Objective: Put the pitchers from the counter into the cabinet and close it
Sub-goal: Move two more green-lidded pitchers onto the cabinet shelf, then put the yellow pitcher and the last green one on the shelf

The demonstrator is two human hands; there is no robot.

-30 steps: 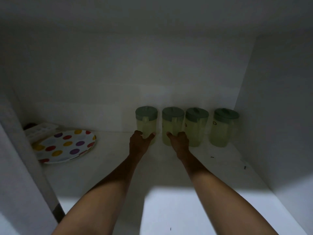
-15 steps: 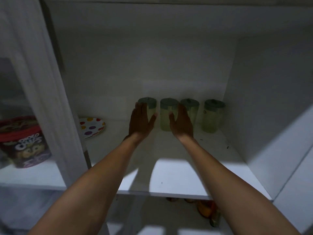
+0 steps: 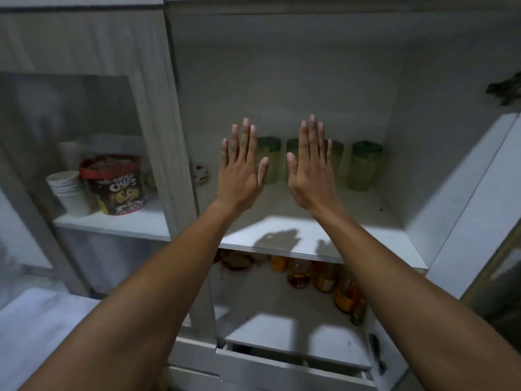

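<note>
Several pale green pitchers with dark green lids stand in a row at the back of the open cabinet's shelf (image 3: pixel 282 235); the rightmost pitcher (image 3: pixel 363 166) is in full view, the others (image 3: pixel 270 159) are partly hidden behind my hands. My left hand (image 3: pixel 241 170) and my right hand (image 3: pixel 311 170) are raised side by side in front of the shelf, backs toward me, fingers straight and spread, holding nothing. Neither hand touches a pitcher. The cabinet door (image 3: pixel 473 210) stands open at the right.
A polka-dot plate (image 3: pixel 200 174) lies at the shelf's left end. Behind the glass door on the left are a cereal tub (image 3: pixel 115 184) and stacked white cups (image 3: pixel 69 193). Bottles and jars (image 3: pixel 324 277) fill the lower shelf. A drawer (image 3: pixel 293 362) is slightly open below.
My hands have let go of the pitchers and drawn back out of the cabinet, rising with fingers spread. The view has pulled back, showing the left compartment, lower shelf and open door.
</note>
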